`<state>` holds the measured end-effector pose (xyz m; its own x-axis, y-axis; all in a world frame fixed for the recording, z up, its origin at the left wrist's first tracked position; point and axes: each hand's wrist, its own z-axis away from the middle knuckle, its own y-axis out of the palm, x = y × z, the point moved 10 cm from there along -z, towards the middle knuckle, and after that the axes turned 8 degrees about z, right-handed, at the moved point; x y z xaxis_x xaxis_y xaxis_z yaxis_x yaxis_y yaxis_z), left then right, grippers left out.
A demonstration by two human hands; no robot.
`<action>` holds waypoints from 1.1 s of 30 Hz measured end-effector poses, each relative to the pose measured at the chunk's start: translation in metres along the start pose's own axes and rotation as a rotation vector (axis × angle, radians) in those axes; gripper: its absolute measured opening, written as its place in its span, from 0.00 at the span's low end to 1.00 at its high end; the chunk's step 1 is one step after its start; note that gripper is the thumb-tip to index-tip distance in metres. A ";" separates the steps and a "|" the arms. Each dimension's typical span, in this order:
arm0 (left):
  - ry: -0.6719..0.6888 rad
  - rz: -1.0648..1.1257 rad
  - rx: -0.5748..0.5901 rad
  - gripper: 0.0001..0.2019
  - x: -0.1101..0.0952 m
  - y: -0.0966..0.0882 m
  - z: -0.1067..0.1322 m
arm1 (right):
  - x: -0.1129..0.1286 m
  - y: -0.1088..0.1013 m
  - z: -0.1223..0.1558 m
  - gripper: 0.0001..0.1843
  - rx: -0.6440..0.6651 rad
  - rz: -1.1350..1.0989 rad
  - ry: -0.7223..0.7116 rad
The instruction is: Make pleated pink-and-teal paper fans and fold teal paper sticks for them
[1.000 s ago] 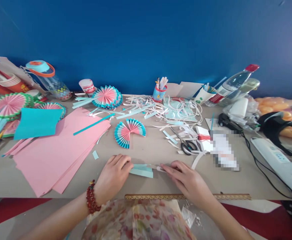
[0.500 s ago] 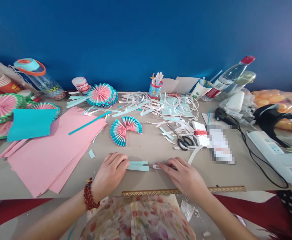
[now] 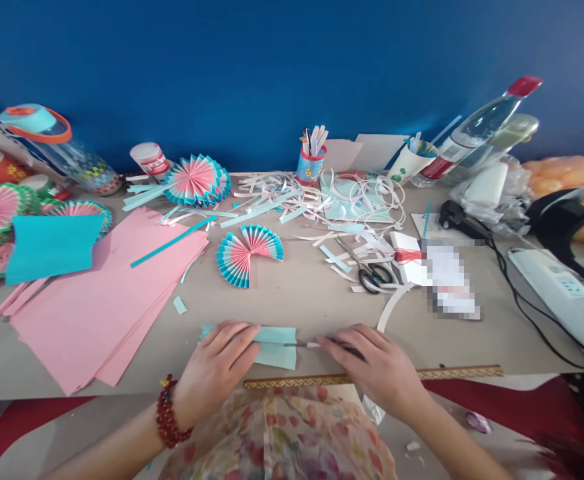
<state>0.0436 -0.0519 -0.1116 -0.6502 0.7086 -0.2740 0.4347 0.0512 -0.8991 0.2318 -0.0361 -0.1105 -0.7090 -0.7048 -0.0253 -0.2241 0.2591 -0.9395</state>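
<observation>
Light blue paper (image 3: 278,357), with a lengthwise line or fold, lies on the table in front of me. My left hand (image 3: 227,353) rests on it, fingers stretched and pressing it down. In my right hand (image 3: 375,363) is a utility knife (image 3: 313,345), mostly covered by the fingers. Its thin blade points left and lies along the paper's middle line. Beyond my hands sits a pleated pink and blue paper fan (image 3: 250,257), partly spread.
Pink sheets (image 3: 115,300) and a teal sheet (image 3: 52,247) lie at the left. Scissors (image 3: 375,277) rest among paper strips at the right. A pen cup (image 3: 311,165) stands at the back. A patterned strip (image 3: 462,372) runs along the front edge.
The light blue paper now shows wider, opened out on both sides of its middle line. My left hand has flattened over it, and the blade now reaches onto the paper.
</observation>
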 end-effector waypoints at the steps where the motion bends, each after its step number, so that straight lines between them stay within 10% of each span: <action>1: 0.000 -0.003 0.005 0.11 0.000 0.001 0.001 | 0.001 0.000 0.001 0.17 -0.003 0.004 0.002; 33: -0.188 0.023 0.176 0.07 0.026 0.013 -0.033 | -0.005 0.006 -0.009 0.20 0.094 0.078 0.027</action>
<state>0.0531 -0.0098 -0.1189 -0.7534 0.5637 -0.3386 0.3458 -0.0983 -0.9332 0.2275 -0.0247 -0.1132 -0.7401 -0.6662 -0.0918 -0.1045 0.2488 -0.9629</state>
